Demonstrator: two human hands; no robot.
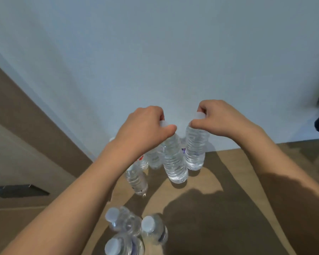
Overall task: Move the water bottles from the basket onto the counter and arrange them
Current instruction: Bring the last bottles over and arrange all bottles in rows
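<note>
Wooden counter (219, 172): both hands, left (144, 129) and right (219, 116), pinch caps of ribbed clear bottles (175, 162).

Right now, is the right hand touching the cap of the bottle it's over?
Touching. The head view shows the right hand with thumb and fingers pinched around the white cap of its bottle standing on the counter.

You get dim, soft light; arm shadows fall across the counter (228, 181), and wide-angle distortion bends the edges.
</note>
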